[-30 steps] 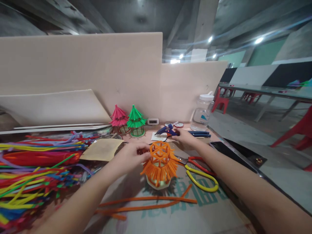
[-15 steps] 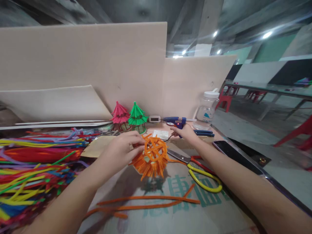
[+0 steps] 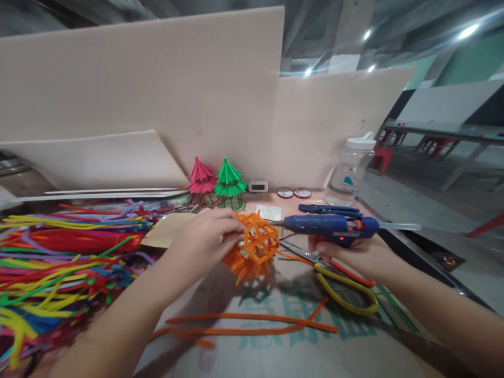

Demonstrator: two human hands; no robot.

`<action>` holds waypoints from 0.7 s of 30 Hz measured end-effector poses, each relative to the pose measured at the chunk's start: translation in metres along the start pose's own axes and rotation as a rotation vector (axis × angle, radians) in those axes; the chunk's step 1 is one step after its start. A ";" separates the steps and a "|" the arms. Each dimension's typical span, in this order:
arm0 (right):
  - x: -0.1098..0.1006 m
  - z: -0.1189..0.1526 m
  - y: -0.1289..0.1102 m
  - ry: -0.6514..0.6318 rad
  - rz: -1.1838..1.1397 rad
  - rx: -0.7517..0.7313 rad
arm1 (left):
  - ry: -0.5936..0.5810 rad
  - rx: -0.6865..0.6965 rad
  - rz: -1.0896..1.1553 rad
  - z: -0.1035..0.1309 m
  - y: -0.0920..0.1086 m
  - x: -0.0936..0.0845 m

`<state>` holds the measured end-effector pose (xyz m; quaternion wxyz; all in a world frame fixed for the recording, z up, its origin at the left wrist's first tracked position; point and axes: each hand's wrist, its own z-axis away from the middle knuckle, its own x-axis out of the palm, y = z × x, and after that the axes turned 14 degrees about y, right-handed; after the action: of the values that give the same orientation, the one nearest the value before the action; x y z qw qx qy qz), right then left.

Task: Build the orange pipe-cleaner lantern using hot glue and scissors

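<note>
My left hand (image 3: 214, 233) pinches the left side of an orange pipe-cleaner piece (image 3: 258, 244), which has an open lattice face and a fringe below. In my right hand (image 3: 346, 252) is a blue glue gun (image 3: 326, 224) with a small red light and a clear glue stick out of its back. The gun's nozzle points left and is close to the orange piece's upper right edge; whether they touch I cannot tell. Scissors (image 3: 346, 299) with red and yellow handles lie just below my right hand. Loose orange pipe cleaners (image 3: 252, 317) lie in front on the cardboard (image 3: 275, 357).
Many coloured pipe cleaners (image 3: 71, 262) cover the left side. Behind stand a pink (image 3: 201, 176) and a green (image 3: 229, 179) small tree-like piece, a small display (image 3: 258, 186), two round tins (image 3: 293, 193), blue pliers (image 3: 331, 210) and a clear bottle (image 3: 348, 173).
My right hand has lifted the glue gun from the back of the table and brought it beside the orange piece. The orange piece is turned slightly. The camera view has shifted.
</note>
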<state>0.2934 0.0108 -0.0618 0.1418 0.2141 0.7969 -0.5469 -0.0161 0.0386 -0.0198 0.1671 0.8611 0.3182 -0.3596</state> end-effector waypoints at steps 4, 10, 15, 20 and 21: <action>-0.008 0.000 -0.001 -0.168 -0.015 -0.172 | 0.041 0.055 -0.022 0.001 0.001 0.001; -0.007 0.002 -0.011 -0.206 -0.013 -0.217 | 0.069 0.094 -0.037 -0.001 0.006 0.000; -0.003 0.007 -0.013 -0.179 -0.017 -0.145 | 0.053 0.078 -0.052 0.000 0.006 0.000; 0.001 0.009 -0.013 -0.105 -0.061 -0.159 | 0.056 0.084 -0.069 0.001 0.006 0.000; 0.002 0.009 -0.014 -0.099 -0.062 -0.165 | 0.060 0.089 -0.069 0.001 0.007 -0.001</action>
<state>0.2849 -0.0020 -0.0547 0.1812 0.1496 0.8373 -0.4936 -0.0122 0.0328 -0.0194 0.1063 0.8667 0.3363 -0.3529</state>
